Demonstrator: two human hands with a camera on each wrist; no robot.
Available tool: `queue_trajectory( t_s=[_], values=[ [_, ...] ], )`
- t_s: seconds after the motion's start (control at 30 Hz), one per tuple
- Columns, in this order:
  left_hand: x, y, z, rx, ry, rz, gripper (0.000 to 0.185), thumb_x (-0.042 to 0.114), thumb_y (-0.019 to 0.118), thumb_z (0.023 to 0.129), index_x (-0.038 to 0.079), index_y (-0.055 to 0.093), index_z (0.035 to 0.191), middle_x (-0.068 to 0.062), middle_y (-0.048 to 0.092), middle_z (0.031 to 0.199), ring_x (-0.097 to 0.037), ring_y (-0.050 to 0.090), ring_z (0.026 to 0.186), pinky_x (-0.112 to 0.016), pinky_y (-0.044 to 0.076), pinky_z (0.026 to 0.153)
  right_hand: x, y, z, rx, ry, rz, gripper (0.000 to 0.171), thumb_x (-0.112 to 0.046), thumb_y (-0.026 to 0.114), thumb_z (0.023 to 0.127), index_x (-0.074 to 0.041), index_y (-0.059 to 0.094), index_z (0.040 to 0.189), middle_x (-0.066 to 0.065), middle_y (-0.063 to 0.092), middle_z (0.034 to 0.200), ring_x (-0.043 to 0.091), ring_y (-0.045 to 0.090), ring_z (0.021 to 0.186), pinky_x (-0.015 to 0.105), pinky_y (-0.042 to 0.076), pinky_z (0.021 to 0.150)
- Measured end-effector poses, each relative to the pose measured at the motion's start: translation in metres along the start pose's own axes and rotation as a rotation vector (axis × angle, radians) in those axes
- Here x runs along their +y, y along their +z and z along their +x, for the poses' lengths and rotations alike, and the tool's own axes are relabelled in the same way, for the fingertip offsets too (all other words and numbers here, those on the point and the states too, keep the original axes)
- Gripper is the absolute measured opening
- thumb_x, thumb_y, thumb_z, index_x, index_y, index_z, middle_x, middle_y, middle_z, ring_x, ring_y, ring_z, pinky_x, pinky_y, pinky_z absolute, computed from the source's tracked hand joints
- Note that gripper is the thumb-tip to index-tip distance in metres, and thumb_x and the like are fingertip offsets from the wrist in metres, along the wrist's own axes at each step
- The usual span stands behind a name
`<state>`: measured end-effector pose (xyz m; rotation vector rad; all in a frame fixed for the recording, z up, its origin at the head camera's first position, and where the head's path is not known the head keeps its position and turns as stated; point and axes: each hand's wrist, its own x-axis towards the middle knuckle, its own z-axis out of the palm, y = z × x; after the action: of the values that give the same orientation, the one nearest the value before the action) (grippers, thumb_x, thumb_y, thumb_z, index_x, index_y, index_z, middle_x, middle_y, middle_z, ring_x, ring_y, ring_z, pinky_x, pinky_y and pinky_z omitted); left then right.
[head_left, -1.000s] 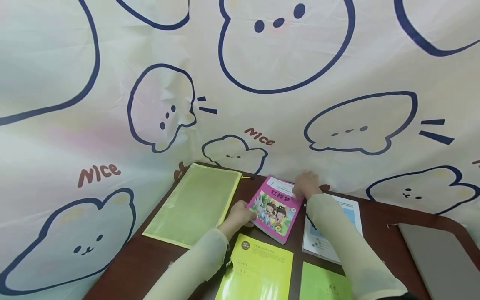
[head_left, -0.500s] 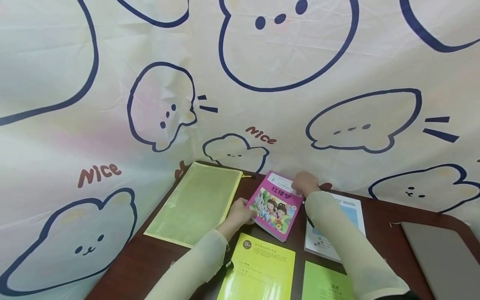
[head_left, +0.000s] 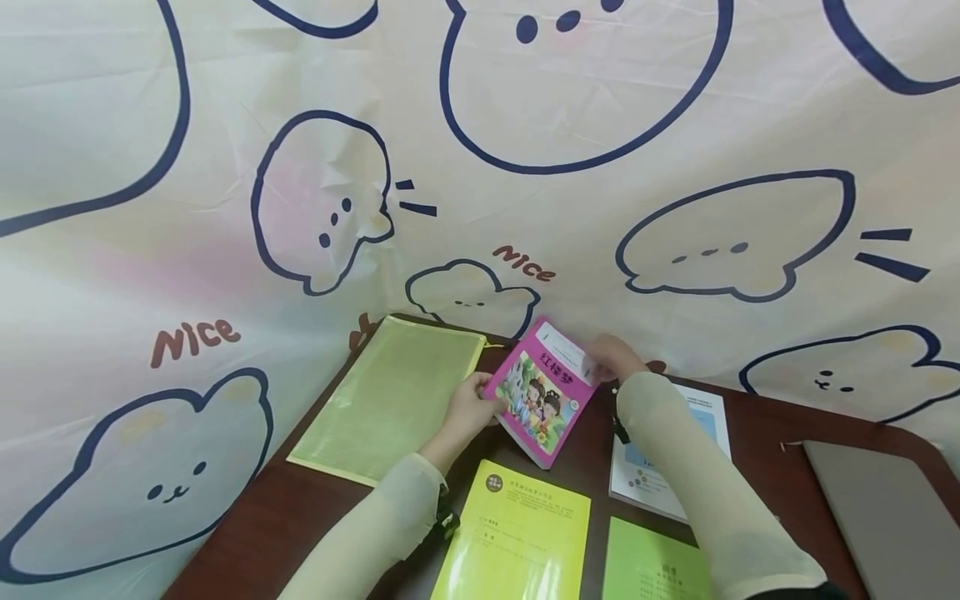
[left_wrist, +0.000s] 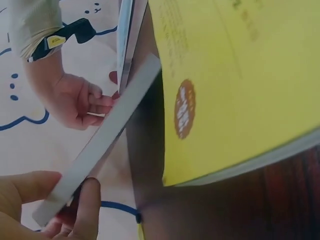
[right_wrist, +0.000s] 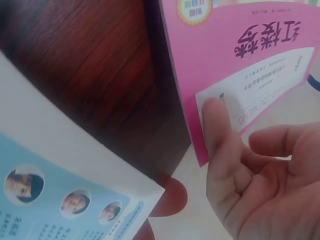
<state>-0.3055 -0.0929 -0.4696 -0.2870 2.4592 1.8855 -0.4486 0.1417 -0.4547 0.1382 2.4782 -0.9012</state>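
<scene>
A pink paperback book (head_left: 534, 404) with cartoon figures on its cover is held over the back of the table, tilted. My left hand (head_left: 467, 408) grips its left side, and in the left wrist view the thumb and fingers close on either face of its page block (left_wrist: 102, 135). At the top right corner is my right hand (head_left: 615, 357). In the right wrist view one of its fingers (right_wrist: 215, 117) lies straight against the white title strip, while the thumb stands away from the book. The far side of the book is hidden.
A yellow mesh zip pouch (head_left: 390, 400) lies left of the pink book. Nearer are a yellow book (head_left: 513, 533) and a green book (head_left: 648, 558). A white-and-blue book (head_left: 708, 417) lies under the right forearm. To the right is a flat grey panel (head_left: 885, 517); a printed cloth (head_left: 585, 225) hangs behind.
The pink book has risen and shifted slightly left, turning and tipping with the left hand. My right hand has stayed near its top right corner. The head view has shifted slightly.
</scene>
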Motion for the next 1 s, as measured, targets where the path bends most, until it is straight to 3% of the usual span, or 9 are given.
queue_trajectory(
  t_s=[0.13,0.33,0.43,0.53,0.63,0.73,0.83,0.9,1.0],
  values=[
    [0.007,-0.006,-0.003,-0.025,0.059,-0.057,0.035,0.002,0.067,0.082,0.006,0.058,0.116,-0.013,0.057,0.096,-0.022,0.061,0.080,-0.032,0.057,0.066,-0.002,-0.003,-0.006,-0.102,-0.015,0.161,0.056,-0.043,0.044,0.096,0.004,0.045,0.127,0.022,0.060,0.104,0.027,0.066,0.074,0.034,0.056,0.068],
    [0.010,-0.012,-0.008,-0.108,0.182,-0.049,0.037,0.004,0.065,0.085,0.010,0.058,0.121,-0.014,0.061,0.108,-0.026,0.064,0.090,-0.034,0.057,0.070,-0.005,-0.006,-0.012,-0.187,0.097,0.467,0.059,-0.036,0.031,0.099,0.006,0.025,0.141,0.028,0.049,0.119,0.035,0.064,0.091,0.041,0.052,0.085],
    [0.013,-0.013,-0.011,-0.126,0.292,0.043,0.038,0.004,0.066,0.085,0.010,0.060,0.123,-0.013,0.064,0.113,-0.026,0.065,0.095,-0.033,0.056,0.073,-0.004,-0.008,-0.014,-0.236,0.124,0.614,0.070,-0.045,0.025,0.099,0.009,0.018,0.143,0.030,0.045,0.123,0.035,0.062,0.096,0.042,0.050,0.090],
    [0.017,-0.013,-0.016,-0.151,0.385,0.160,0.039,0.007,0.067,0.086,0.011,0.061,0.124,-0.011,0.065,0.116,-0.025,0.065,0.099,-0.033,0.056,0.077,-0.002,-0.010,-0.015,-0.293,0.115,0.685,0.079,-0.058,0.028,0.095,0.005,0.024,0.142,0.029,0.046,0.122,0.036,0.063,0.098,0.043,0.047,0.093],
    [0.022,-0.011,-0.021,-0.187,0.424,0.253,0.041,0.011,0.067,0.086,0.015,0.061,0.126,-0.007,0.064,0.120,-0.023,0.064,0.103,-0.035,0.055,0.080,-0.001,-0.012,-0.013,-0.328,0.102,0.707,0.086,-0.067,0.032,0.090,0.004,0.030,0.139,0.029,0.052,0.116,0.036,0.065,0.094,0.044,0.045,0.095],
    [0.027,-0.008,-0.027,-0.214,0.437,0.314,0.043,0.014,0.069,0.086,0.017,0.060,0.128,-0.005,0.063,0.123,-0.022,0.063,0.106,-0.034,0.054,0.082,0.003,-0.015,-0.010,-0.345,0.097,0.750,0.086,-0.066,0.031,0.090,0.005,0.030,0.139,0.029,0.056,0.112,0.036,0.067,0.091,0.045,0.042,0.097],
    [0.030,-0.005,-0.030,-0.220,0.473,0.373,0.044,0.015,0.070,0.085,0.017,0.061,0.128,-0.005,0.064,0.120,-0.017,0.064,0.100,-0.028,0.054,0.079,0.006,-0.017,-0.004,-0.365,0.066,0.780,0.083,-0.062,0.032,0.093,0.005,0.027,0.142,0.028,0.054,0.117,0.035,0.067,0.092,0.046,0.041,0.099],
    [0.032,-0.004,-0.031,-0.228,0.502,0.406,0.045,0.014,0.071,0.084,0.016,0.061,0.128,-0.004,0.066,0.113,-0.012,0.064,0.086,-0.023,0.055,0.069,0.007,-0.017,0.000,-0.380,0.054,0.825,0.078,-0.059,0.035,0.094,0.001,0.028,0.143,0.025,0.050,0.122,0.035,0.066,0.094,0.047,0.041,0.099],
    [0.034,0.000,-0.035,-0.258,0.538,0.456,0.046,0.012,0.071,0.084,0.014,0.060,0.128,-0.003,0.065,0.101,-0.006,0.058,0.062,-0.018,0.050,0.052,0.012,-0.016,0.005,-0.391,0.018,0.878,0.057,-0.044,0.036,0.098,-0.003,0.035,0.138,0.022,0.046,0.123,0.034,0.065,0.094,0.048,0.041,0.099]
  ],
)
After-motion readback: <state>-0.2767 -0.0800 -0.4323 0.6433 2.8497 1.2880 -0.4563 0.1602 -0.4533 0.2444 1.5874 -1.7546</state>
